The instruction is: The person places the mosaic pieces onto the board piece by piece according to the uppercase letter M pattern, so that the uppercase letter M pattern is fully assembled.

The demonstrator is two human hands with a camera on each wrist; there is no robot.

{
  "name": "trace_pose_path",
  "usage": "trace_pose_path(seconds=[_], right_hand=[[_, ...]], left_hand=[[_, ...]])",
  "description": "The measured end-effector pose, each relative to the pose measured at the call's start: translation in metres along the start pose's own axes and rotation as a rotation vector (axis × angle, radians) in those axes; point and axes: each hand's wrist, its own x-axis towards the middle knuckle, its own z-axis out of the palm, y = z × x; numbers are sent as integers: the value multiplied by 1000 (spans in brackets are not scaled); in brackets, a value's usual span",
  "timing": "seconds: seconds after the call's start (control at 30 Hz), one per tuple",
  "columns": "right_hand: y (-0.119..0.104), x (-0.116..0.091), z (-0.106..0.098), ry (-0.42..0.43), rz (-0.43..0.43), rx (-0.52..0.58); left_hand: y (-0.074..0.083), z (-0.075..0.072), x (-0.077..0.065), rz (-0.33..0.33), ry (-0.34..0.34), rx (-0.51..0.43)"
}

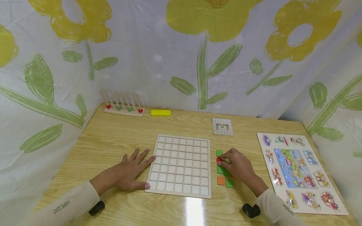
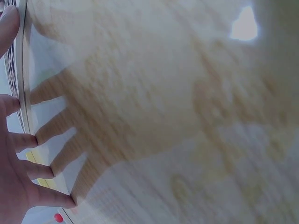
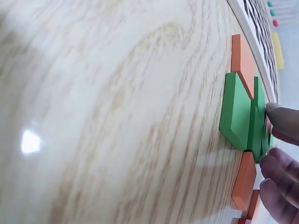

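A pale wooden grid board [image 1: 180, 165] with bare square cells lies on the table. My left hand [image 1: 129, 171] is spread flat, its fingertips and thumb touching the board's left edge. Just right of the board, my right hand [image 1: 239, 166] pinches a small red tile [image 1: 218, 159] between thumb and index finger. Around and under that hand lie green tiles [image 1: 229, 183] and an orange tile [image 1: 221, 180]. The right wrist view shows a green tile [image 3: 236, 112] close up beside orange tiles [image 3: 244, 182]; the red one is mostly hidden there by the fingers.
A small pattern card [image 1: 223, 126] lies beyond the tiles. To the right is a picture puzzle board [image 1: 302, 172] with knobbed pieces. Along the back edge stand a peg rack [image 1: 124, 112] with red and green beads and a yellow block [image 1: 160, 113].
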Motion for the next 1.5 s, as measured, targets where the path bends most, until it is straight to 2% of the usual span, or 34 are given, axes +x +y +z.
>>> trace_pose_path(seconds=[0.8, 1.03, 1.33, 1.5], right_hand=[[-6, 10, -2, -118, -22, 1], [-8, 12, -2, -115, -25, 14], [-10, 13, 0, -132, 2, 43], [-13, 13, 1, -130, 0, 41]], left_hand=[[-1, -2, 2, -8, -33, 18], [0, 0, 0, -1, -7, 24], [2, -2, 0, -6, -11, 18], [2, -6, 0, -30, -28, -7]])
